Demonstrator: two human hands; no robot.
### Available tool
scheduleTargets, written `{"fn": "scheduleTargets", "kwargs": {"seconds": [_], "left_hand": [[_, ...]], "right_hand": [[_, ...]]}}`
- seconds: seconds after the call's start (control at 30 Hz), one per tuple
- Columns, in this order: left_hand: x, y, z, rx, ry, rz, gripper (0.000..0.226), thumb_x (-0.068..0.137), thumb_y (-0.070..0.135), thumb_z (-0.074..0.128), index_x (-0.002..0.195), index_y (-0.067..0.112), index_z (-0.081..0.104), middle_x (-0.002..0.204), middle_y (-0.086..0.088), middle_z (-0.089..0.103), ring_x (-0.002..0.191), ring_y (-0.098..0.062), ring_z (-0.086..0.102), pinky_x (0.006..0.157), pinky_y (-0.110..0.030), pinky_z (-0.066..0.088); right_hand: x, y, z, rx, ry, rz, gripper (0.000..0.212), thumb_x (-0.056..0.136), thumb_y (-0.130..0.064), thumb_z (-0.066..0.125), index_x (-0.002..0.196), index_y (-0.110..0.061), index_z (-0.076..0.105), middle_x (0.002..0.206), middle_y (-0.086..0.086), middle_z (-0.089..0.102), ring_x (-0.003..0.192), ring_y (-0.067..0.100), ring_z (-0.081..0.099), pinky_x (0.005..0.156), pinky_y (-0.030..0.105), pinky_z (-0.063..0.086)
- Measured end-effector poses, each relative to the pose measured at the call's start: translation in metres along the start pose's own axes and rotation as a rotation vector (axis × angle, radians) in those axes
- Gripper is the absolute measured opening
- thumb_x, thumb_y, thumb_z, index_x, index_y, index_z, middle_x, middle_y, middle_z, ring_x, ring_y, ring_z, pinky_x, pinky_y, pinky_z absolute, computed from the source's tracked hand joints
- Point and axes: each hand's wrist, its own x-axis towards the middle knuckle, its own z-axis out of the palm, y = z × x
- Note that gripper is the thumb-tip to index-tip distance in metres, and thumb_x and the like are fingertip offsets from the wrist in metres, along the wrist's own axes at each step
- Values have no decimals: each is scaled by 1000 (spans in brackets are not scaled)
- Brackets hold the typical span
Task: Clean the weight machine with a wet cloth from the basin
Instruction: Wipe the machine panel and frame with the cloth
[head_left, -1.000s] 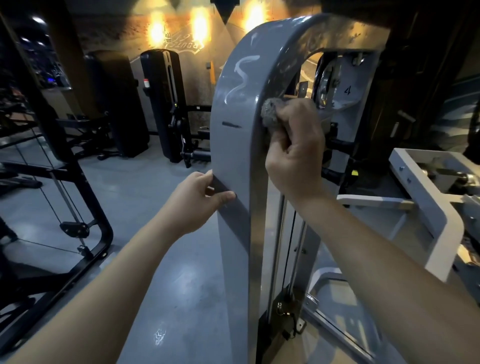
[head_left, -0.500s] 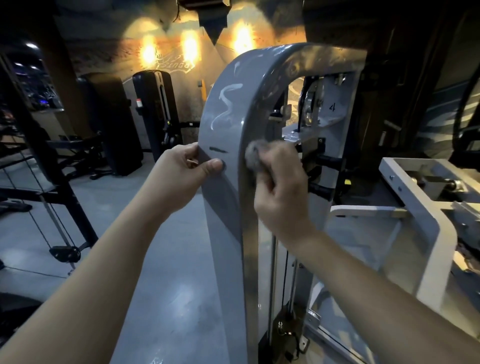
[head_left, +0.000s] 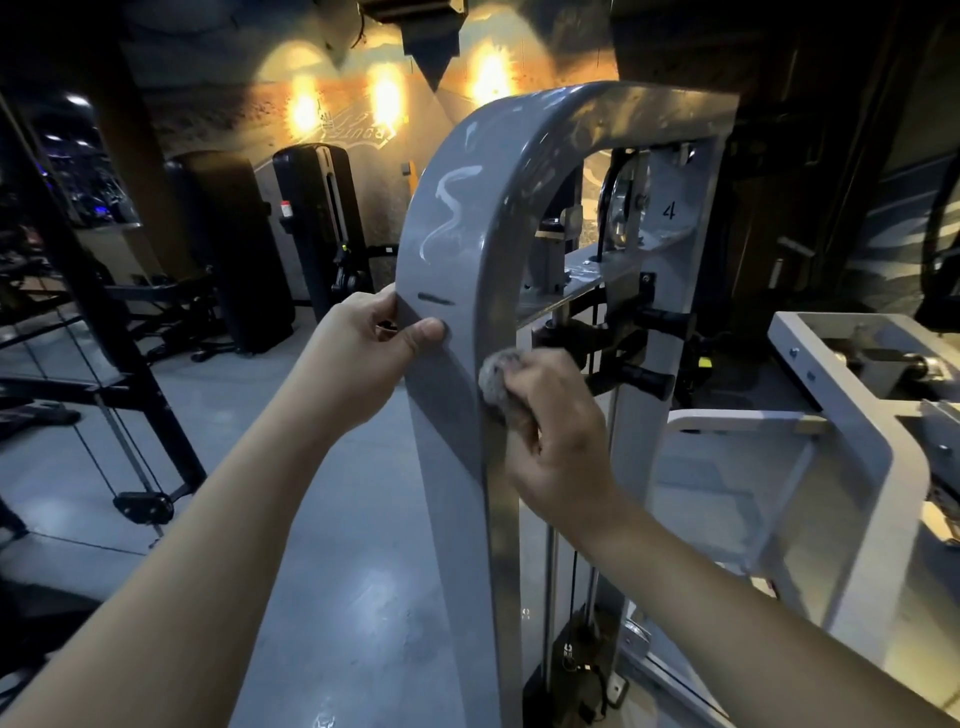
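The weight machine (head_left: 457, 519) stands upright close before us, and we see a hand on either side of its grey arched frame. The left hand (head_left: 363, 358) grips the frame's left edge, thumb laid on the front face just below a dark slot (head_left: 435, 299). The right hand (head_left: 561, 447) curls round a wadded grey cloth (head_left: 493, 382), pressing it to the frame's right edge, slightly lower than the left hand

A black numeral "4" (head_left: 669, 211) stands on the grey upper plate (head_left: 678, 244) of the weight machine (head_left: 457, 467). The lit wall sign (head_left: 358, 135) behind carries lettering too blurred to read.
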Motion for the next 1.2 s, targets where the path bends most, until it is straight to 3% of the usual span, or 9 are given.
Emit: {"fn": "scheduleTargets", "kwargs": {"seconds": [0.1,0.2,0.3,0.37,0.5,0.67,0.87,1.07,1.2], "left_hand": [[1,-4,0,10,-2,9,20,100,23,66,107,42,62,108,-4,63,83,8,62,73,-10,48],[1,-7,0,17,-5,-20,21,97,34,69,108,51,60,118,-9,60,99,-9,63,88,-22,51],[1,-6,1,49,3,-30,21,99,28,66,109,46,59,117,-9,54,95,5,58,79,-4,43],[2,-5,1,49,10,-25,20,99,25,65,110,41,60,116,-9,51,87,17,54,74,1,39],[1,-6,2,36,9,-45,20,99,27,65,115,37,60,121,-8,50,92,7,53,74,3,39],[3,-6,0,33,7,-69,24,98,31,66,120,37,59,121,-3,49,93,4,56,74,-1,42],[4,-11,0,25,7,-79,31,93,40,67,123,33,64,122,-3,50,100,-4,59,87,-15,47],[4,-11,2,47,21,-93,37,97,36,66,133,29,62,122,-2,49,100,-2,58,77,-5,43],[6,-12,2,24,16,-74,29,96,33,68,125,35,64,122,-4,50,104,-10,60,87,-14,48]], "right_hand": [[30,8,-6,-45,-14,-65,11,90,10,52,93,7,62,94,20,58,87,30,56,83,24,44],[95,13,-10,-100,157,-5,10,87,14,53,82,5,56,85,14,51,81,18,44,74,17,31],[101,8,-7,-90,270,49,14,94,9,59,81,5,56,84,6,47,79,15,42,74,15,30],[67,1,-2,-71,200,14,14,94,11,59,81,5,58,85,7,47,82,16,42,77,17,32],[67,5,-6,-97,103,-64,13,86,16,53,79,6,57,84,16,51,80,17,41,72,22,33],[138,15,-14,-163,336,103,12,94,4,54,81,2,55,81,10,50,72,12,40,63,19,31],[77,-1,-7,-120,138,-83,12,90,14,58,81,6,59,83,17,54,78,24,49,74,22,38],[149,22,-20,-161,337,103,13,96,2,55,83,2,56,81,9,52,73,15,45,65,18,32],[84,-1,-7,-104,200,-5,14,91,12,58,80,5,57,82,14,51,80,18,44,76,17,32]]}}
